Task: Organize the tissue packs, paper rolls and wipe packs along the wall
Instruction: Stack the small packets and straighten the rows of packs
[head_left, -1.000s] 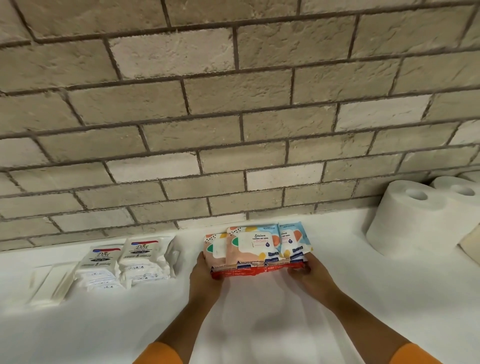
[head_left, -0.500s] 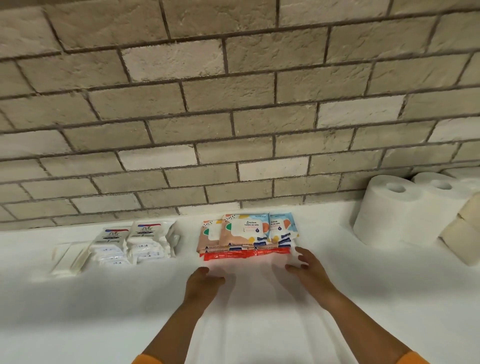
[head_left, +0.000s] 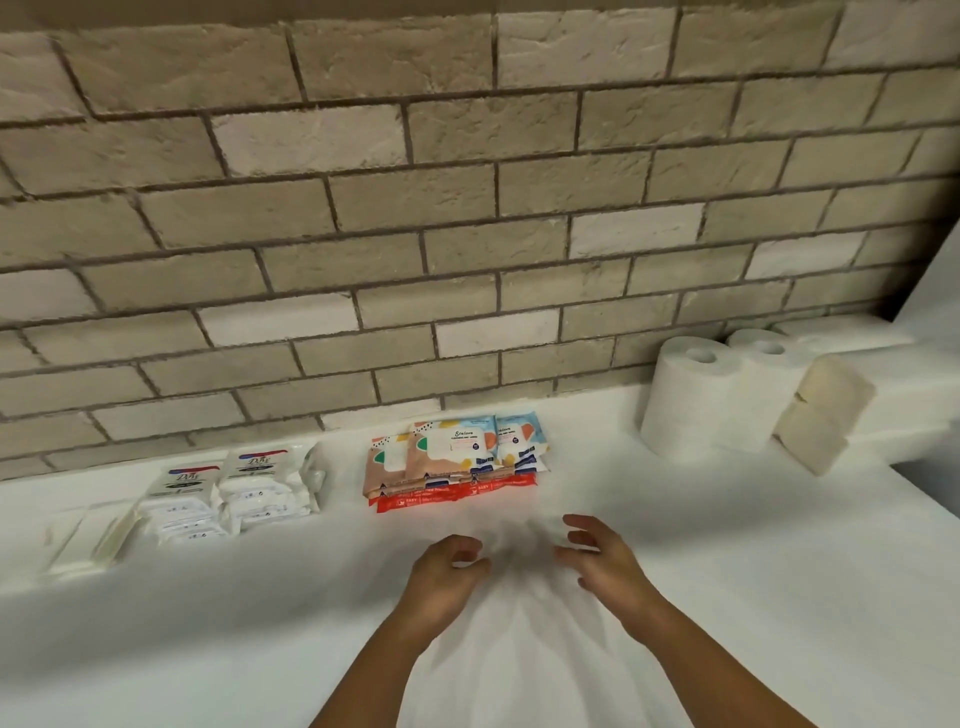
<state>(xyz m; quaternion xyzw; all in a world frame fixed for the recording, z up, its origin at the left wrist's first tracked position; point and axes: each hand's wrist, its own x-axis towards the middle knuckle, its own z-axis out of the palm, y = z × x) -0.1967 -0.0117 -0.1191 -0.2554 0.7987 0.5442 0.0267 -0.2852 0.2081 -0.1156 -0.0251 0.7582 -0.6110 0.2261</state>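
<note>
Wipes (head_left: 453, 460) centre frame look placed. Left hand (head_left: 445, 576), right hand (head_left: 598, 557) empty, fingers loosely apart. Next, likely: straighten rolls (head_left: 724, 402), right edge.

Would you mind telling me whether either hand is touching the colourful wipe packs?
Apart. The head view shows bare white surface between the wipe packs and both the left hand and right hand.

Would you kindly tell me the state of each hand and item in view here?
left hand: empty, fingers loosely curled.
right hand: empty, fingers loosely curled.
wipe packs: overlapping in a flat pile near the wall, untouched.
tissue packs: lying flat, in two piles left of the wipe packs.
white paper rolls: upright, side by side by the wall.
beige paper rolls: stacked one atop another.
</note>
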